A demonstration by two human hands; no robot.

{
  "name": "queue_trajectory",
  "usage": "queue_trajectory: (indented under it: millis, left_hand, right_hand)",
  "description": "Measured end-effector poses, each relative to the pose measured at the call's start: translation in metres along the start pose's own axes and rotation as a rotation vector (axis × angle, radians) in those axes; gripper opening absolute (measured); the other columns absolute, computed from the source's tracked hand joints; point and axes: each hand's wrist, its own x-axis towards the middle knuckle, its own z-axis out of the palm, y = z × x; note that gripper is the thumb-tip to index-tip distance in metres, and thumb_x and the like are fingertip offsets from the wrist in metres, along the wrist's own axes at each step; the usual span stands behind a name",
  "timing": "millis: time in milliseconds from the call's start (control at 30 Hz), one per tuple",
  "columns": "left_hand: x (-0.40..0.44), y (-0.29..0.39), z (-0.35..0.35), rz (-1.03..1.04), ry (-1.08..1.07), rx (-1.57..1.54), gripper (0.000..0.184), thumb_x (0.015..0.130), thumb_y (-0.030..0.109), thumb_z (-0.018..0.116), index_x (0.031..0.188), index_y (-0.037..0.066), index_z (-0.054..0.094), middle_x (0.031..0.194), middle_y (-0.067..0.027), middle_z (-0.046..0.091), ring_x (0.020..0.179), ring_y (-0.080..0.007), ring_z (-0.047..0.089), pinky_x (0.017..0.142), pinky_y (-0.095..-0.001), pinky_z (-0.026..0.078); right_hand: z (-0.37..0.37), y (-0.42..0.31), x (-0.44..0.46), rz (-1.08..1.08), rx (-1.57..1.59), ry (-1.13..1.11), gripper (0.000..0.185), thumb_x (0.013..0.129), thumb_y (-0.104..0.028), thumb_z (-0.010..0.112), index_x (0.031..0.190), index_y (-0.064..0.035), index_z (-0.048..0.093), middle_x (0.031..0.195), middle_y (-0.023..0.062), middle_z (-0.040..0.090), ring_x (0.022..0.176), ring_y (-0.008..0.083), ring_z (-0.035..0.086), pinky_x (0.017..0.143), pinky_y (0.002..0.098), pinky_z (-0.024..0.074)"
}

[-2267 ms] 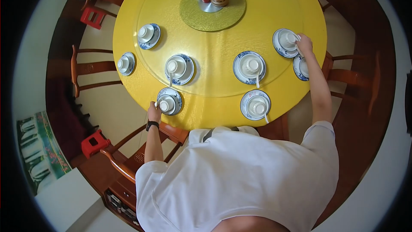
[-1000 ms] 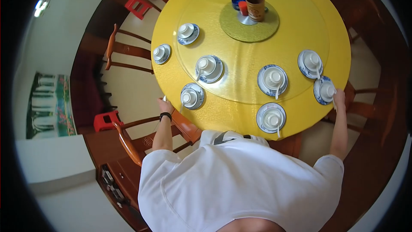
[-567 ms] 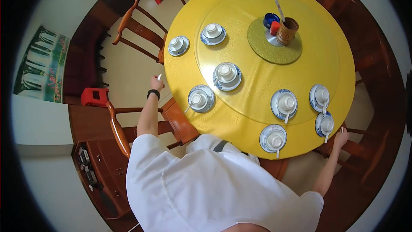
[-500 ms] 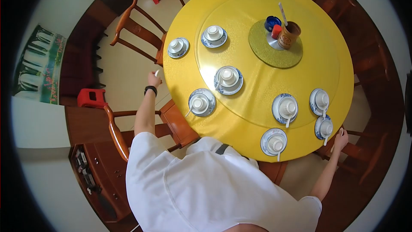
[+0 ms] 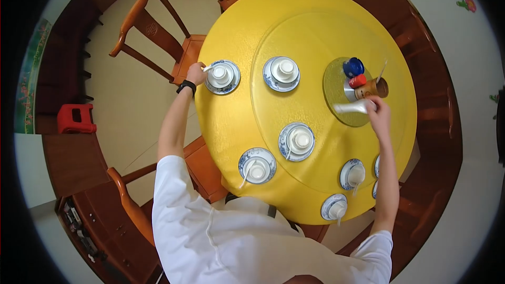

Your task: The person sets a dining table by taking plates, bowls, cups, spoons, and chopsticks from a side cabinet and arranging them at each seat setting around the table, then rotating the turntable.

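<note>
My left hand [image 5: 197, 74] is closed on a white spoon [image 5: 209, 68] at the left edge of the round yellow table [image 5: 321, 5]. The spoon is beside a stacked bowl and cup on a blue-patterned plate [image 5: 229, 86]. My right hand [image 5: 380, 113], raised over the table's right part, grips one or more white spoons [image 5: 351, 108], blurred by motion. Close by is a brown pot [image 5: 374, 89]. A second place setting [image 5: 281, 74] without a visible spoon lies right of the left one. Spoons rest on the nearer settings [image 5: 296, 141] [image 5: 257, 165].
A red jar [image 5: 357, 81] and a blue ashtray [image 5: 353, 67] stand with the pot on a green round mat [image 5: 335, 92]. Wooden chairs [image 5: 152, 29] surround the table. More settings [image 5: 334, 206] sit near its front right edge. A red stool [image 5: 76, 118] stands far left.
The view has turned and shifted toward the left. My left hand has come to the left setting with its spoon. My right hand has moved from the right edge to over the table, near the pot.
</note>
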Motion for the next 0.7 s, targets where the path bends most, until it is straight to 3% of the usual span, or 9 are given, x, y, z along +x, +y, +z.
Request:
queue_trajectory:
  millis: [67,300,433,500,600,700]
  left_hand:
    - [0.009,-0.004,0.009,0.069,0.019,0.101,0.028,0.071,0.017,0.068,0.093,0.001,0.063,0.088,-0.0210,0.065,0.088,-0.0338,0.062,0.080,-0.0385,0.049]
    - [0.012,0.008,0.021,0.035,0.000,0.004,0.021,0.069,0.007,0.063,0.089,0.001,0.061,0.088,-0.0221,0.064,0.086,-0.0351,0.062,0.076,-0.0408,0.049]
    - [0.005,0.007,0.031,0.094,0.057,0.175,0.019,0.073,0.005,0.059,0.091,0.001,0.059,0.085,-0.0226,0.062,0.084,-0.0362,0.062,0.073,-0.0436,0.050]
    - [-0.003,0.013,0.030,0.080,0.024,0.310,0.021,0.080,0.007,0.053,0.099,0.003,0.055,0.086,-0.0230,0.062,0.083,-0.0372,0.062,0.070,-0.0450,0.051]
    - [-0.008,0.019,0.022,0.081,-0.060,0.274,0.021,0.083,0.009,0.049,0.102,0.003,0.052,0.087,-0.0232,0.063,0.081,-0.0379,0.063,0.069,-0.0457,0.051]
    - [-0.008,0.017,0.022,0.125,-0.099,0.259,0.019,0.085,0.011,0.046,0.103,0.004,0.050,0.085,-0.0228,0.063,0.078,-0.0393,0.063,0.066,-0.0474,0.050]
  right_hand:
    - [0.064,-0.013,0.057,-0.054,0.030,0.050,0.015,0.078,-0.008,0.060,0.091,-0.0001,0.062,0.080,0.0100,0.065,0.075,0.0177,0.062,0.070,0.0296,0.0480]
    - [0.221,-0.060,0.167,-0.167,-0.083,0.058,0.013,0.076,-0.008,0.064,0.084,0.0014,0.066,0.077,0.0146,0.067,0.072,0.0216,0.066,0.068,0.0313,0.0507]
    - [0.257,-0.044,0.191,-0.264,-0.167,0.014,0.010,0.073,-0.006,0.062,0.080,0.0000,0.067,0.077,0.0172,0.066,0.072,0.0287,0.065,0.069,0.0345,0.0509]
    - [0.264,-0.038,0.193,-0.193,-0.147,-0.069,0.009,0.073,-0.005,0.065,0.080,0.0002,0.068,0.075,0.0162,0.067,0.071,0.0253,0.066,0.067,0.0328,0.0512]
    - [0.268,-0.032,0.193,-0.082,-0.034,-0.176,0.011,0.072,-0.004,0.068,0.082,0.0005,0.069,0.075,0.0145,0.068,0.071,0.0215,0.066,0.067,0.0310,0.0520]
    - [0.276,-0.016,0.194,-0.164,0.026,-0.215,0.014,0.074,-0.005,0.070,0.085,0.0018,0.069,0.079,0.0128,0.069,0.069,0.0190,0.066,0.065,0.0296,0.0526]
